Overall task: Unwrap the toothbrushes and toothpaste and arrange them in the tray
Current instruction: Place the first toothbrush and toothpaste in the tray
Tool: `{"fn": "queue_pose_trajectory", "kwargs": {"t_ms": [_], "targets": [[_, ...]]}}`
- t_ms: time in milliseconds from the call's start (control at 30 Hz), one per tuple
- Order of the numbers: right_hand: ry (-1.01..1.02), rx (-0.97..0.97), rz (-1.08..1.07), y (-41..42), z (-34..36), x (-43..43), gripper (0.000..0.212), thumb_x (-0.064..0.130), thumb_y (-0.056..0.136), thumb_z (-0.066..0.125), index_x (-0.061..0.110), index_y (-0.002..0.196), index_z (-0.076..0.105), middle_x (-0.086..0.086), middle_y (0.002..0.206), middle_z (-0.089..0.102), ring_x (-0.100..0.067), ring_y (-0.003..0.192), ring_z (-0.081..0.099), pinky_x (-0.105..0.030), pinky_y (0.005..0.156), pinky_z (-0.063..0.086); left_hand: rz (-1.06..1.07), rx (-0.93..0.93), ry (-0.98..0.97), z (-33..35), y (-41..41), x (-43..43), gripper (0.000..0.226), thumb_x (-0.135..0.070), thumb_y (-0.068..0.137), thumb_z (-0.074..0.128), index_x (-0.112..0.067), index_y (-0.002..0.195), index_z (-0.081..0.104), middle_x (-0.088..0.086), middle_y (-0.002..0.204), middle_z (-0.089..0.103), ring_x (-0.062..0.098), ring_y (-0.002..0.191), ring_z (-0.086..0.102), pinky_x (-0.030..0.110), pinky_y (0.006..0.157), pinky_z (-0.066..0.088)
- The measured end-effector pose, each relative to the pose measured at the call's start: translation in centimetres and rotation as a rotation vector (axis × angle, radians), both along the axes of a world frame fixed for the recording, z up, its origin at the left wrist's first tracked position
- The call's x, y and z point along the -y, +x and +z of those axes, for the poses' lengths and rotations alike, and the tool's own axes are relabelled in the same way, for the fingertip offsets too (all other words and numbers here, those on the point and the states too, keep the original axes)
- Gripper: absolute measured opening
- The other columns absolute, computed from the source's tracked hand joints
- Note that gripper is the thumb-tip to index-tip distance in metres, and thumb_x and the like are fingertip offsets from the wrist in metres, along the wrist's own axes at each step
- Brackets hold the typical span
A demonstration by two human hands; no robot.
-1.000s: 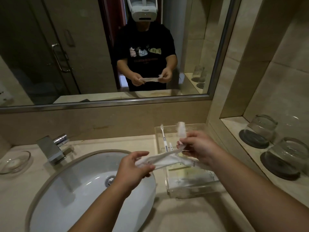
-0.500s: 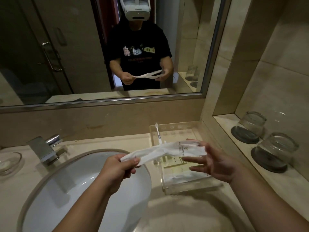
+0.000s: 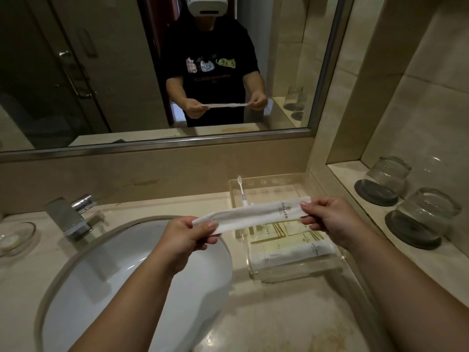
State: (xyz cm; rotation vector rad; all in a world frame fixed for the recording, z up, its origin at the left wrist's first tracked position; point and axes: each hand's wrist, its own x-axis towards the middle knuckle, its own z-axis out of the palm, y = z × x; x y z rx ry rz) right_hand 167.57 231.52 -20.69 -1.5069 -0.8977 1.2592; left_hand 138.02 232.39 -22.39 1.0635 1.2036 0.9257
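A long white paper wrapper (image 3: 253,214) with small print is stretched flat between my hands, above the gap between sink and tray. My left hand (image 3: 185,240) pinches its left end and my right hand (image 3: 330,219) pinches its right end. Behind and below it stands a clear acrylic tray (image 3: 291,271) on the counter. One unwrapped white toothbrush (image 3: 242,190) lies in the tray, head toward the wall. Wrapped packets and a white tube (image 3: 299,251) lie in the tray's near part. Whether the wrapper holds anything cannot be told.
A white oval sink (image 3: 127,288) fills the lower left, with a chrome faucet (image 3: 68,214) behind it and a glass soap dish (image 3: 15,238) at far left. Two upturned glasses (image 3: 385,179) on dark coasters stand on the right ledge. A mirror (image 3: 101,72) covers the wall.
My right hand, open and off the wrapper half a second ago, now pinches its right end. The wrapper has been pulled flat and level between both hands.
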Motion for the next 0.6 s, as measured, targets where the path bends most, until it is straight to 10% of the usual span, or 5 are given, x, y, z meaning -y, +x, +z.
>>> {"fn": "queue_pose_trajectory", "kwargs": {"t_ms": [600], "targets": [[-0.181,0.225,-0.236,3.9,-6.8,9.8,0.012,0.010,0.081,0.069,0.000,0.085,0.063,-0.008,0.064,0.061,-0.008,0.046,0.054,-0.018,0.040,0.042,0.099,0.038,-0.233,-7.6,4.5,5.9,0.012,-0.020,0.082,0.069,-0.009,0.083,0.069,0.005,0.073,0.074,0.016,0.067,0.072,0.024,0.050,0.049]]}}
